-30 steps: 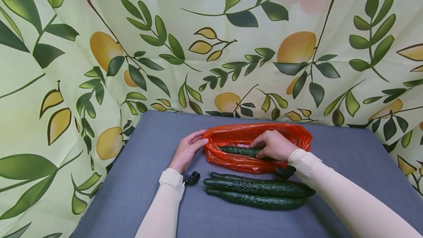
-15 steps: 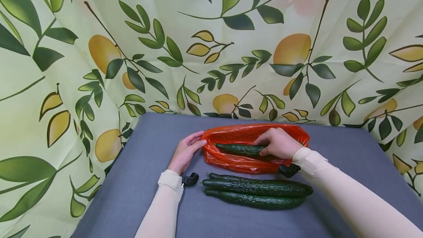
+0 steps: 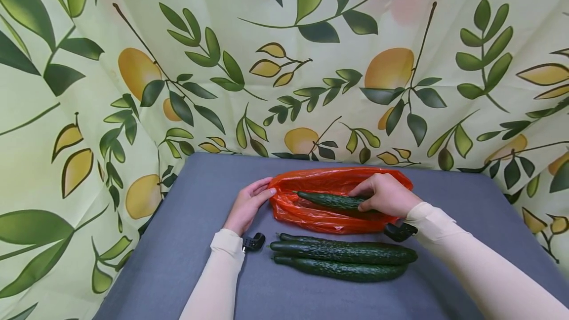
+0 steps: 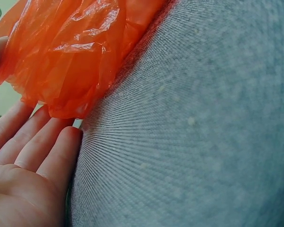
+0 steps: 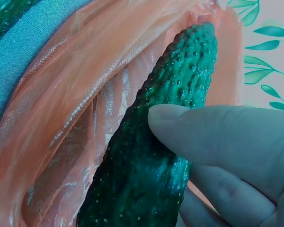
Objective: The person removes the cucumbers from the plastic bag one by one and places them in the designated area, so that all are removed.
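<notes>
An orange-red plastic bag [image 3: 306,219] lies with its mouth spread wide on the grey table. At its left end my left hand [image 3: 247,206] holds the rim, thumb on one side and fingers on the other; the left wrist view shows the fingers [image 4: 57,151] nearly straight under the plastic. My right hand [image 3: 388,195] reaches into the mouth and grips a dark green cucumber [image 3: 329,200] by its right part. Up close, the thumb presses on the bumpy skin of the cucumber [image 5: 146,156], with fingers on the far side. The cucumber's right end is hidden by the hand in the head view.
Three more cucumbers [image 3: 342,253] lie side by side in front of the bag on the grey table [image 3: 213,177]. A cloth printed with leaves and fruit [image 3: 240,68] hangs behind and to the left. Each wrist wears a small black camera [image 3: 253,242].
My right hand has shifted to the right along with the cucumber, inside the bag's mouth. My left hand stays at the bag's rim. The whole head view has drifted slightly.
</notes>
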Motion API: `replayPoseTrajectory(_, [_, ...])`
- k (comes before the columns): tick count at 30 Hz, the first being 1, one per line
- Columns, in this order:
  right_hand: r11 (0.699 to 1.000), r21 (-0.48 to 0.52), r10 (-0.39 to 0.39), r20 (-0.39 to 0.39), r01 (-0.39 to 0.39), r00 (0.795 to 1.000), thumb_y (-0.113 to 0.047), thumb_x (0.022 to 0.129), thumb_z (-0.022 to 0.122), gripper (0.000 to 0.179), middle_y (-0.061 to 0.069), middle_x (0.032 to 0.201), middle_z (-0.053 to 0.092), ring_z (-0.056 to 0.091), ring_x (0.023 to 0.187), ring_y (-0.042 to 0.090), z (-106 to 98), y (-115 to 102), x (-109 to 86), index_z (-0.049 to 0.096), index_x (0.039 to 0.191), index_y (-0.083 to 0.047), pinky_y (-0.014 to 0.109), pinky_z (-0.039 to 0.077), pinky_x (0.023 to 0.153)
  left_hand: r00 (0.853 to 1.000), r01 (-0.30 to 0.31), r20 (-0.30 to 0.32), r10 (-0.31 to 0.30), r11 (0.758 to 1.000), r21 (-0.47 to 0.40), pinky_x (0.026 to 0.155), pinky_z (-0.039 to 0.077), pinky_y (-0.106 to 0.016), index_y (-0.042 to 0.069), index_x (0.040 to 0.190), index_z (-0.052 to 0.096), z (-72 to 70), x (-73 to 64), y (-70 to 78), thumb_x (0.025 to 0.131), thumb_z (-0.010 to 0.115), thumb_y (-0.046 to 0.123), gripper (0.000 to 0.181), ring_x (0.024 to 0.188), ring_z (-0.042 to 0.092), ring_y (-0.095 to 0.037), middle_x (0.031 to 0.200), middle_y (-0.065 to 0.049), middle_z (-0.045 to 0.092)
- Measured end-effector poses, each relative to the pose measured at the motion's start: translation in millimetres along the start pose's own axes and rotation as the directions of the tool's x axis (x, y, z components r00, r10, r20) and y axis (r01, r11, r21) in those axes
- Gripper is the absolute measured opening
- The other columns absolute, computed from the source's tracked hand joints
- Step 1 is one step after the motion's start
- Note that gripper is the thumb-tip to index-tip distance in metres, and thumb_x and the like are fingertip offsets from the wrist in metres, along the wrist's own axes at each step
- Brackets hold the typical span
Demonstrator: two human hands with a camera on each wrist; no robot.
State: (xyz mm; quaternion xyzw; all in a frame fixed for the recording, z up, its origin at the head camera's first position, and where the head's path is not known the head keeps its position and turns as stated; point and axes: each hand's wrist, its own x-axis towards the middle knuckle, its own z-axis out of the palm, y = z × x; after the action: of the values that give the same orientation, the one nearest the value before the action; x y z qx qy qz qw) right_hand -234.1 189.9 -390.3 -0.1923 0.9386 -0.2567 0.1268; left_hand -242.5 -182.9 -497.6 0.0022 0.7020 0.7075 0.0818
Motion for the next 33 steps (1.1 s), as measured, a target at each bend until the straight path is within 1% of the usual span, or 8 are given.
replayPoseTrajectory(6, [1.000, -0.018, -0.009, -0.021, 0.008, 1.000, -0.012, 0.085, 0.091, 0.033, -0.001, 0.113, 0.084, 0.074, 0.114, 0.026, -3, 2, -9.6, 0.086, 0.117, -0.019, 0.045, 0.065, 0.091, 1.000, -0.001, -0.006, 0.001, 1.000, -0.008, 0.124, 0.047, -0.045, 0.014, 0.149, 0.065, 0.8, 1.5, -2.8, 0.101, 0.079, 0.027, 0.052, 0.145, 0.061, -0.025, 0.154, -0.010, 0.065])
replayPoseTrajectory(13, [1.000, 0.005, -0.010, -0.027, 0.010, 1.000, -0.013, 0.085, 0.091, 0.034, 0.000, 0.114, 0.084, 0.075, 0.114, 0.026, -7, 0, -26.1, 0.086, 0.118, -0.020, 0.047, 0.066, 0.093, 1.000, 0.005, 0.000, -0.005, 1.000, 0.008, 0.125, 0.046, -0.045, 0.015, 0.149, 0.065, 1.8, 0.2, -3.3, 0.101, 0.078, 0.030, 0.052, 0.145, 0.061, -0.024, 0.154, -0.008, 0.065])
replayPoseTrajectory(17, [1.000, -0.001, -0.020, -0.039, 0.020, 0.999, -0.014, 0.084, 0.092, 0.033, -0.002, 0.113, 0.084, 0.075, 0.110, 0.020, -10, -2, -35.4, 0.086, 0.117, -0.021, 0.040, 0.064, 0.089, 1.000, 0.009, -0.006, -0.009, 1.000, 0.004, 0.125, 0.046, -0.045, 0.014, 0.149, 0.065, 2.4, 0.6, -2.4, 0.101, 0.078, 0.029, 0.052, 0.144, 0.061, -0.024, 0.153, -0.009, 0.066])
replayPoseTrajectory(19, [1.000, -0.004, -0.019, -0.043, 0.019, 0.999, -0.013, 0.084, 0.091, 0.034, -0.003, 0.112, 0.084, 0.074, 0.106, 0.017, -11, -4, -39.7, 0.086, 0.117, -0.021, 0.035, 0.062, 0.085, 1.000, -0.001, -0.010, 0.001, 1.000, -0.009, 0.125, 0.046, -0.045, 0.012, 0.149, 0.065, 2.6, 1.6, -2.5, 0.101, 0.078, 0.026, 0.052, 0.145, 0.061, -0.025, 0.153, -0.011, 0.066])
replayPoseTrajectory(22, [1.000, 0.008, -0.007, -0.039, 0.007, 0.999, -0.011, 0.084, 0.090, 0.035, -0.005, 0.110, 0.084, 0.071, 0.100, 0.013, -10, -8, -47.2, 0.086, 0.116, -0.023, 0.028, 0.059, 0.078, 1.000, -0.014, -0.013, 0.014, 1.000, -0.022, 0.125, 0.046, -0.045, 0.010, 0.149, 0.064, 2.8, 2.4, -2.9, 0.101, 0.077, 0.023, 0.051, 0.145, 0.061, -0.026, 0.152, -0.014, 0.066])
replayPoseTrajectory(24, [1.000, 0.013, -0.015, -0.034, 0.015, 0.999, -0.010, 0.083, 0.090, 0.036, -0.007, 0.109, 0.084, 0.070, 0.097, 0.012, -9, -11, -53.0, 0.086, 0.116, -0.024, 0.026, 0.058, 0.074, 1.000, -0.016, -0.017, 0.016, 1.000, -0.018, 0.124, 0.047, -0.044, 0.009, 0.149, 0.064, 2.9, 1.5, -2.9, 0.102, 0.077, 0.021, 0.051, 0.144, 0.061, -0.027, 0.152, -0.014, 0.066])
replayPoseTrajectory(30, [0.998, -0.003, -0.059, -0.046, 0.059, 0.997, -0.013, 0.082, 0.093, 0.035, -0.013, 0.106, 0.083, 0.072, 0.101, 0.010, -5, -26, -71.2, 0.087, 0.112, -0.029, 0.027, 0.060, 0.082, 1.000, -0.016, -0.014, 0.016, 1.000, -0.011, 0.125, 0.046, -0.046, 0.009, 0.149, 0.064, 3.0, 0.4, -3.1, 0.102, 0.077, 0.022, 0.051, 0.145, 0.061, -0.028, 0.152, -0.015, 0.066])
replayPoseTrajectory(33, [0.998, 0.004, -0.063, -0.045, 0.063, 0.997, -0.012, 0.082, 0.092, 0.036, -0.012, 0.107, 0.082, 0.070, 0.097, 0.009, -3, -35, -79.6, 0.086, 0.113, -0.029, 0.025, 0.058, 0.078, 1.000, -0.021, -0.011, 0.020, 1.000, -0.020, 0.125, 0.045, -0.046, 0.008, 0.149, 0.064, 3.7, 1.7, -2.0, 0.102, 0.076, 0.021, 0.050, 0.146, 0.060, -0.028, 0.153, -0.016, 0.065])
